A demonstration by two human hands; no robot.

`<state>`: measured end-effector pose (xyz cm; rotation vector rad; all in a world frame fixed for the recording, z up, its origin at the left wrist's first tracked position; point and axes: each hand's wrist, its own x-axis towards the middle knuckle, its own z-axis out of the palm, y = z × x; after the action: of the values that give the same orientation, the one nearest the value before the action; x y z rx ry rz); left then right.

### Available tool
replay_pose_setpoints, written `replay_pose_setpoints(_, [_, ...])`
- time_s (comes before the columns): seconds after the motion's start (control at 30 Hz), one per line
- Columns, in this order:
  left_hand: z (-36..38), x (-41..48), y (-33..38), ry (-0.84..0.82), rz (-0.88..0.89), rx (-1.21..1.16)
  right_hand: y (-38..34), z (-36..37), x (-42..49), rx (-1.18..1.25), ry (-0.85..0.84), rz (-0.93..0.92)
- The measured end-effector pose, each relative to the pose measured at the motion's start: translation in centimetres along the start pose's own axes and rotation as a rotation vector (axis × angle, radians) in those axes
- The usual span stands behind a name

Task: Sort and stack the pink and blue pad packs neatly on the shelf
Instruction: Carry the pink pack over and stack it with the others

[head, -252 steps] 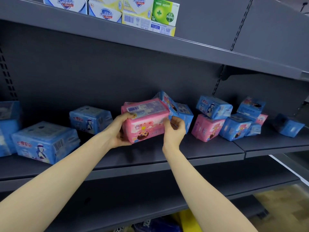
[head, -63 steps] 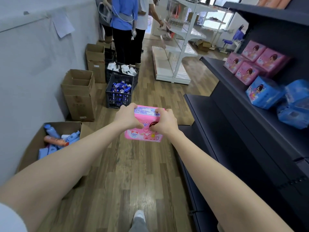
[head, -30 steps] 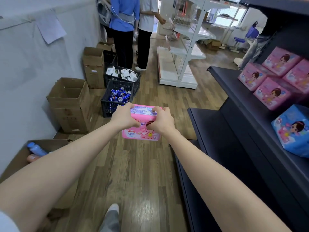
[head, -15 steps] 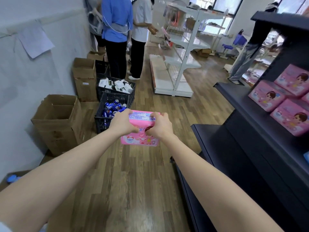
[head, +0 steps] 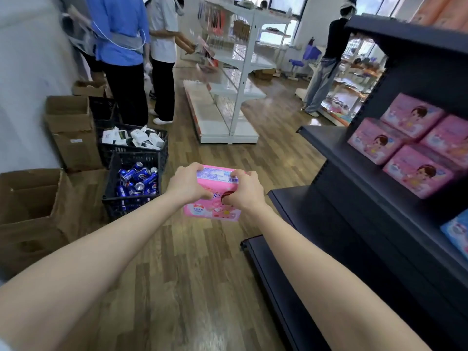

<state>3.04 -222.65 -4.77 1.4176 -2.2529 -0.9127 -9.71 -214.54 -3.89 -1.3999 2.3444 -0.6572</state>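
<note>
A pink pad pack (head: 212, 211) is held out in front of the body, above the wooden floor (head: 192, 274) and just left of the dark shelf (head: 336, 148); it is not yet resting on anything. The left hand (head: 186, 184) is clamped on its left end and the right hand (head: 244, 190) on its right end, with the fingers curled over the top edge and the thumbs pressed into the front face.

The pack is judged to be light and soft: a thin plastic wrap over padded contents, likely to dent under a hard squeeze and to slide a little in the hand. A hold at the two short ends, as seen here, is considered the best, since the flat faces are left free for stacking. Only a gentle grip is thought necessary.

A group of pink packs (head: 402, 145) is seen on the shelf to the right, and a blue pack (head: 455, 233) is partly visible nearer along it, at the frame's edge. The held pack is presumably meant to be set flat beside or on the pink group.
</note>
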Motion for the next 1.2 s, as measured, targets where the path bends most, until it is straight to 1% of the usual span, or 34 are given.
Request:
replay_pose_setpoints(0.13, [1.3, 2.3, 1.5, -0.041, 0.053, 0.005, 1.6, -0.9, 1.7, -0.003, 0.033, 0.037])
replay_pose_setpoints(0.33, [3.8, 6.0, 3.9, -0.093, 0.075, 0.005, 4.7, -2.2, 4.5, -0.01, 0.054, 0.102])
replay_pose_setpoints(0.67, [6.8, 14.0, 8.7, -0.111, 0.101, 0.005, 8.6, -6.0, 12.2, -0.016, 0.092, 0.117])
replay_pose_setpoints(0.9, [7.5, 18.5, 12.1, -0.056, 0.147, -0.006, 10.3, -8.5, 16.6, -0.006, 0.16, 0.106])
replay_pose_setpoints(1.2, [7.4, 21.0, 16.9, 0.086, 0.312, -0.038, 11.6, -12.2, 19.3, 0.009, 0.398, 0.052])
